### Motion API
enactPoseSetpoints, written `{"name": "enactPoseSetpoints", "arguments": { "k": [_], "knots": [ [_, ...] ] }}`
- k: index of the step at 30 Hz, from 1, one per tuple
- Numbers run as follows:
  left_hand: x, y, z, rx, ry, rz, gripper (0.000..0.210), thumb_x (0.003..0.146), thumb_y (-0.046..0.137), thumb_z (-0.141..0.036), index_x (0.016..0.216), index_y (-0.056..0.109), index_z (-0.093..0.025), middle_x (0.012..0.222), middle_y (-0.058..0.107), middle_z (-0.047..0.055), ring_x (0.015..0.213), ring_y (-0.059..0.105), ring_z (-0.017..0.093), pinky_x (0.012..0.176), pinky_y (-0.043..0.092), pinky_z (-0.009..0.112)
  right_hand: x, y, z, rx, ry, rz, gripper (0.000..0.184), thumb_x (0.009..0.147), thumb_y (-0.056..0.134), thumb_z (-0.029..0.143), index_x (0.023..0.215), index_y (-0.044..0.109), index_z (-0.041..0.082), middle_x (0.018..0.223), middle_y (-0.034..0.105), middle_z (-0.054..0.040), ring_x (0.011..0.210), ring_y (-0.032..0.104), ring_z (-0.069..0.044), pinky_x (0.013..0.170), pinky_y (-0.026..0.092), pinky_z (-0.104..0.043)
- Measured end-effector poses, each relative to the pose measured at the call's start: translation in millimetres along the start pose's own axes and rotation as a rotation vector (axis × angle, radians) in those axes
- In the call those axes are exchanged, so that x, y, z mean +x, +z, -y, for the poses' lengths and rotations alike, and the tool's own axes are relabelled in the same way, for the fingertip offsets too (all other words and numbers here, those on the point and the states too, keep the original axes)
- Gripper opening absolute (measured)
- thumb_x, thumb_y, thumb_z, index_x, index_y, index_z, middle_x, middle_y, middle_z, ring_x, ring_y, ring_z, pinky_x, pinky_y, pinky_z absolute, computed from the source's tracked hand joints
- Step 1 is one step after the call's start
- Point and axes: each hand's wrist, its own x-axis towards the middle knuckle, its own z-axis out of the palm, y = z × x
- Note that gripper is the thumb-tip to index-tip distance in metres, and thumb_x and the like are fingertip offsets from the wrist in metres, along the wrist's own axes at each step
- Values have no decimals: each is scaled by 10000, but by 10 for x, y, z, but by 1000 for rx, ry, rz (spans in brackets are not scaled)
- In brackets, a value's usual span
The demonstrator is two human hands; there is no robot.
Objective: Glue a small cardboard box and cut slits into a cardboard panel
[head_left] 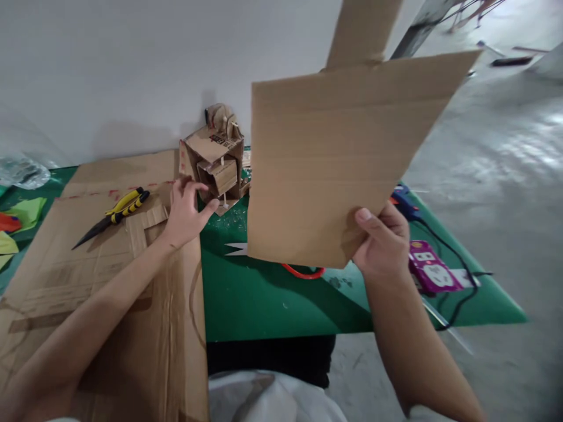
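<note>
My right hand [383,239] grips a flat sheet of brown cardboard [329,164] by its lower right corner, holding it up over the table. A strip of cardboard [363,32] sticks up above the sheet's top edge. My left hand [188,206] is empty, thumb and fingers apart, just in front of a small cardboard box model [213,146] with an open front and rounded pieces on top. Beneath the raised sheet lie scissors [303,273], partly hidden; a red handle and the blade tips show.
Large flattened cardboard [101,281] covers the left side, with yellow-black long-nose pliers [116,214] on it. A purple package [433,266], a dark blue tool with a black cable [407,202] and a clear stick lie at the green table's [281,316] right. Plastic [24,171] sits far left.
</note>
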Motion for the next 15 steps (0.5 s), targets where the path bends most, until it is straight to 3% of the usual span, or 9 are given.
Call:
{"name": "enactPoseSetpoints", "arguments": {
  "k": [3, 8, 11, 15],
  "knots": [
    [75, 150, 42, 127, 9, 67, 468, 808, 817, -423, 1148, 572, -214, 1519, 408, 200, 1538, 308, 427, 1249, 291, 638, 60, 11, -50, -17, -80, -85, 212, 748, 874, 430, 897, 796, 301, 910, 781, 10, 876, 737, -229, 848, 612, -405],
    [222, 311, 72, 97, -11, 41, 666, 780, 823, -482, 1307, 519, -213, 1537, 412, 210, 1511, 369, 435, 1220, 351, 630, 90, -5, -201, -41, -120, -166, 168, 751, 871, 369, 837, 772, 266, 853, 728, 32, 793, 660, -160, 809, 565, -323],
    [331, 349, 101, 67, -41, 52, 596, 813, 782, -549, 1272, 603, -212, 1520, 459, 187, 1490, 395, 428, 1242, 322, 625, 92, -27, -258, -57, -178, -185, 163, 783, 857, 364, 843, 757, 251, 854, 701, 30, 815, 645, -156, 846, 550, -320],
    [429, 375, 180, -56, -28, 66, 383, 846, 755, -500, 1111, 724, -225, 1322, 648, 144, 1429, 445, 390, 1238, 331, 611, 89, -39, -288, -89, -181, -198, 169, 820, 832, 371, 895, 751, 242, 904, 706, 20, 864, 656, -166, 883, 544, -333]
  ]
}}
